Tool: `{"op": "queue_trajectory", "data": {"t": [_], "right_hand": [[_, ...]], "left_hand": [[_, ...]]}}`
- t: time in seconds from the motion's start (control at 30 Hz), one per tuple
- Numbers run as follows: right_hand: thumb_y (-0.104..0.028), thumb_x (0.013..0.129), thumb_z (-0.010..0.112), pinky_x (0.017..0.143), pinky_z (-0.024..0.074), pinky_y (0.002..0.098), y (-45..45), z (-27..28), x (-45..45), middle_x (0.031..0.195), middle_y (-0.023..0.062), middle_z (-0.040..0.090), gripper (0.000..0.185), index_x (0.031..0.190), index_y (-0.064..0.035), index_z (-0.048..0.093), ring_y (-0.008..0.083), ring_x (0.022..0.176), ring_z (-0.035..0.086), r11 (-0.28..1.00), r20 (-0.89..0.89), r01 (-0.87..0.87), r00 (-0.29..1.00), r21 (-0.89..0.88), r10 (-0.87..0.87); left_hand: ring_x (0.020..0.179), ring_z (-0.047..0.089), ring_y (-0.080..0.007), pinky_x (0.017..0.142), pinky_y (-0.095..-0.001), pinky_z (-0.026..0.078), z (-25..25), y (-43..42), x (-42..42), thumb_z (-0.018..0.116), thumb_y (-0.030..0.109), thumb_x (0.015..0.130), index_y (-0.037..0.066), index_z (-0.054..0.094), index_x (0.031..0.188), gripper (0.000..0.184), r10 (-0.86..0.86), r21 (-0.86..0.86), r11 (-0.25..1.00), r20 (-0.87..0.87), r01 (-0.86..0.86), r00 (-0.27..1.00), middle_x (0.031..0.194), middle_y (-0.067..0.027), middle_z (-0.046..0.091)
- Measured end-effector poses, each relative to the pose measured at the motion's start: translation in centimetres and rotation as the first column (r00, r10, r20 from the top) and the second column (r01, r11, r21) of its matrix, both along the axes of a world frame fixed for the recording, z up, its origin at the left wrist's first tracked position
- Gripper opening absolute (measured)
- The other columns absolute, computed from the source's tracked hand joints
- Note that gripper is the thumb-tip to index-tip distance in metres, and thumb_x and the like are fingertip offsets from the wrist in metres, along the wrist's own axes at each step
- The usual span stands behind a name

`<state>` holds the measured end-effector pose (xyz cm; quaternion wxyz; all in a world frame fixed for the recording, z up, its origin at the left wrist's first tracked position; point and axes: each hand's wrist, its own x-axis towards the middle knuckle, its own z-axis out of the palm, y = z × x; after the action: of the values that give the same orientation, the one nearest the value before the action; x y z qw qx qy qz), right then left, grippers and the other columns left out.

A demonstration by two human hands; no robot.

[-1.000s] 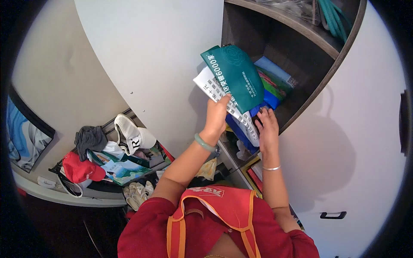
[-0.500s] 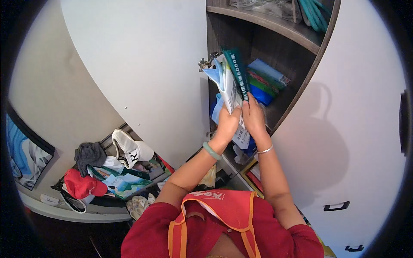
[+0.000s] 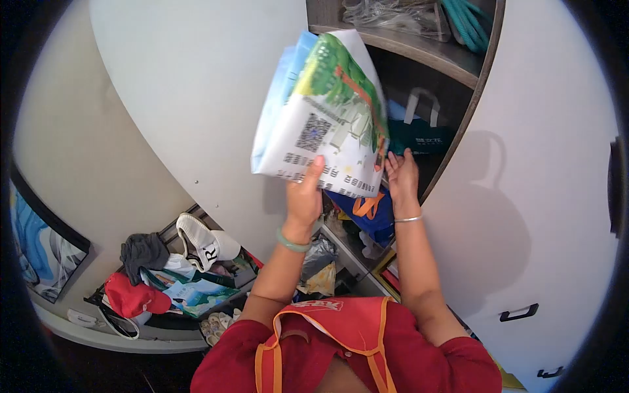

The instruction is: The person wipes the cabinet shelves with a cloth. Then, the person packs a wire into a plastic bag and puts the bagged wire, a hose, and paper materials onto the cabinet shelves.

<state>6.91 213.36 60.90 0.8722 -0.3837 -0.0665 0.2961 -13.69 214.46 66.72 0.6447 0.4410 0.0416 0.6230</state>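
My left hand grips the lower edge of a folded printed bag, thumb on its front. The bag is white with a green picture and a QR code, and pale blue layers show at its left side. My right hand has its fingers stretched out beside the bag's right edge, just below a dark green bag with white lettering and a pale handle, which lies on the cabinet shelf. Whether the right fingertips touch either bag I cannot tell. Beneath them sits a blue bag with orange handles.
A white door stands at the left of the cabinet, another white panel at the right. The upper shelf holds clear plastic and a teal coil. At lower left, a rack carries a red cap and a white visor.
My left hand has lifted the white printed bag up and left, turning its front toward me. The dark green bag has left my right hand and now lies on the shelf.
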Motion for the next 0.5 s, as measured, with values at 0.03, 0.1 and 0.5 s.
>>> {"op": "queue_trajectory", "data": {"t": [0.03, 0.1, 0.5], "right_hand": [[-0.027, 0.092, 0.038, 0.08, 0.048, 0.0309, -0.8, 0.5, -0.7, 0.107, 0.0138, 0.05, 0.035, 0.11, 0.002, 0.043, 0.0203, 0.097, 0.053, 0.992, 0.073, -0.127, 0.989, 0.025, 0.125], [-0.034, 0.093, 0.036, 0.08, 0.0469, 0.0315, -2.0, 0.8, -1.7, 0.105, 0.0112, 0.053, 0.039, 0.113, -0.0013, 0.044, 0.0198, 0.094, 0.055, 0.957, 0.175, -0.289, 0.943, 0.006, 0.284], [-0.006, 0.082, 0.056, 0.082, 0.0448, 0.0294, -5.9, 0.1, -5.6, 0.111, 0.0096, 0.054, 0.034, 0.114, -0.0004, 0.046, 0.0172, 0.095, 0.055, 0.879, 0.343, -0.469, 0.841, 0.078, 0.418]], "left_hand": [[0.108, 0.047, -0.0212, 0.095, -0.0352, 0.037, -0.1, 0.5, -0.5, 0.051, 0.003, 0.084, -0.003, 0.038, 0.123, 0.042, -0.009, 0.021, 1.0, -0.001, 0.009, 1.0, 0.12, -0.0119, 0.047], [0.11, 0.046, -0.022, 0.096, -0.036, 0.037, -0.1, 1.2, -1.2, 0.05, 0.003, 0.084, -0.003, 0.036, 0.125, 0.043, -0.057, -0.036, 0.998, 0.067, 0.059, 0.996, 0.121, -0.0126, 0.046], [0.118, 0.04, -0.0269, 0.1, -0.0444, 0.031, -8.3, 4.1, -4.6, 0.047, 0.01, 0.086, 0.002, 0.032, 0.129, 0.046, -0.191, -0.388, 0.873, 0.283, 0.294, 0.94, 0.129, -0.0128, 0.041]]}}
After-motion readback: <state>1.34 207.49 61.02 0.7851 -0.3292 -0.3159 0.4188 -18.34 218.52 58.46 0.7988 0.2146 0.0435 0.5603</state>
